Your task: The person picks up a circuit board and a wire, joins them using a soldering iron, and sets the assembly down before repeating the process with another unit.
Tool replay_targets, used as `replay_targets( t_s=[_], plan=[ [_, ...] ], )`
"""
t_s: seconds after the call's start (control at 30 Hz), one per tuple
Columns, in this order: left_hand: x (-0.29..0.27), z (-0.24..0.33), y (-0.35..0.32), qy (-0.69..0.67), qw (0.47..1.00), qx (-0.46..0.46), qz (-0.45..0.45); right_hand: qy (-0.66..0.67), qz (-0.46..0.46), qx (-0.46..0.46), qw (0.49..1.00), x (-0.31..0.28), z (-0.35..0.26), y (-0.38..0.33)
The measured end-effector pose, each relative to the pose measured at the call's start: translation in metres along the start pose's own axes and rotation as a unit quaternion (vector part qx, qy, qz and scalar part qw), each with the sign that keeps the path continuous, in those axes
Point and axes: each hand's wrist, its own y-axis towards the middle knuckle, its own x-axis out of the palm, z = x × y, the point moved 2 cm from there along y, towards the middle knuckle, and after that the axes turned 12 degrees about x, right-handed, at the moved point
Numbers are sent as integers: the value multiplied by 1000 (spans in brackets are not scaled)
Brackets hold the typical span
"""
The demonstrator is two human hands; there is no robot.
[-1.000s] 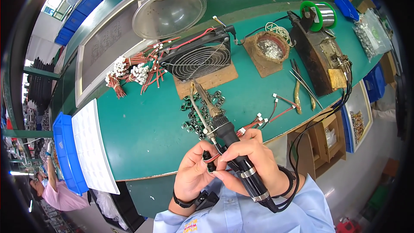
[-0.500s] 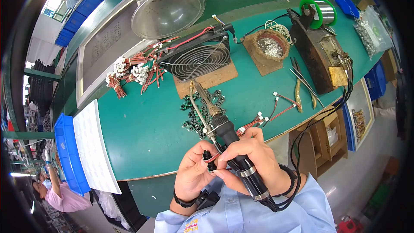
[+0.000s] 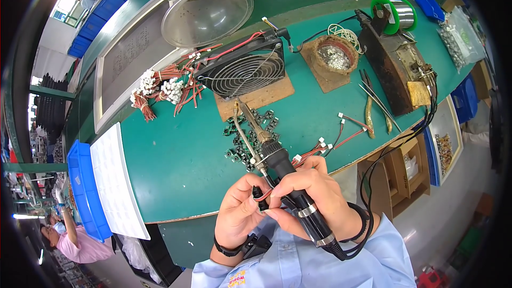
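Note:
My right hand (image 3: 322,200) is wrapped round a black soldering iron (image 3: 278,161), which points up and away with a thin metal solder-feed tube (image 3: 242,133) alongside it. Between the fingertips of my left hand (image 3: 234,216) is a small black part (image 3: 260,194). Red and black wires (image 3: 312,153) with white connectors run from the fingers onto the table edge; their ends at the part are mostly hidden by my fingers. Both hands meet just off the near edge of the bench. Beyond the iron lies a pile of small green circuit boards (image 3: 234,141).
A fan (image 3: 248,72) stands on a wooden board behind the boards, beside bundled wires (image 3: 152,93). To the right are a pot of solder bits (image 3: 336,57), pliers (image 3: 369,112), tweezers (image 3: 381,108) and a solder feeder (image 3: 392,69) with a spool (image 3: 404,15). A blue tray (image 3: 85,192) sits left.

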Motion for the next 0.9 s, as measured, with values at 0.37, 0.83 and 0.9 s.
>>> replay_targets(
  t_s=[0.37, 0.83, 0.9],
  plan=[
    [-4, -2, -1, 7, 1000, 8, -8, 14, -24, 12, 1000, -2, 1, 2],
    [-2, 0, -1, 9, 1000, -7, -26, 2, -52, 26, 998, -6, -2, 2],
    [-2, 0, -1, 13, 1000, -1, -19, -2, -56, 31, 998, -6, -2, 2]
  ],
)
